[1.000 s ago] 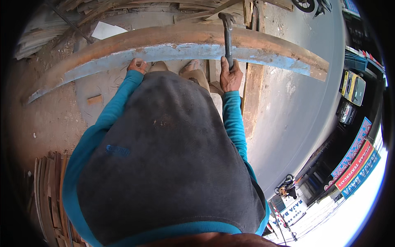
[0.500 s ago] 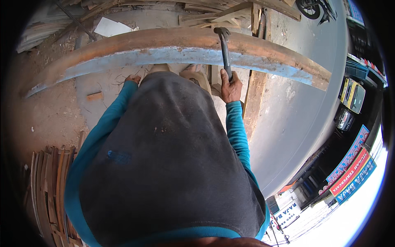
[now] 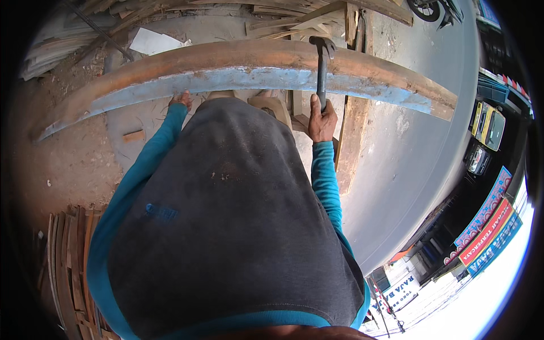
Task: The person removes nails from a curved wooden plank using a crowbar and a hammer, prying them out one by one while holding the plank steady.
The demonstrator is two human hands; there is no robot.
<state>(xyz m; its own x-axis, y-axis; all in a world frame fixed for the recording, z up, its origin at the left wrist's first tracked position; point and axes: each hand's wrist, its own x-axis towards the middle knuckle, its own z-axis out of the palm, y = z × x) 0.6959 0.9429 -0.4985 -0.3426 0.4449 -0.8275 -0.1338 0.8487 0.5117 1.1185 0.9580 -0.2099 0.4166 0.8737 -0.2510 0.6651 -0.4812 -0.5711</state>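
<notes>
A long wooden beam (image 3: 249,54), brown on top with worn light-blue paint along its near side, stretches across in front of me. My right hand (image 3: 323,122) is closed round the dark handle of a claw hammer (image 3: 322,73), thumb along the handle. The hammer stands out away from me, its head overlapping the beam in view; whether it touches the wood I cannot tell. My left hand (image 3: 181,102) is at the beam's near edge, left of my knees, with its fingers bent. What it holds, if anything, is hidden.
A small wood offcut (image 3: 134,136) and scattered bent nails lie on the ground at left. Stacked boards (image 3: 71,260) stand lower left; more timber (image 3: 306,22) lies beyond the beam. A thick plank (image 3: 352,136) lies at right beside the road, with a parked motorcycle (image 3: 426,8) farther off.
My left hand has moved up to the beam's near edge. The hammer in my right hand has shifted slightly right and become more upright. The beam has hardly moved.
</notes>
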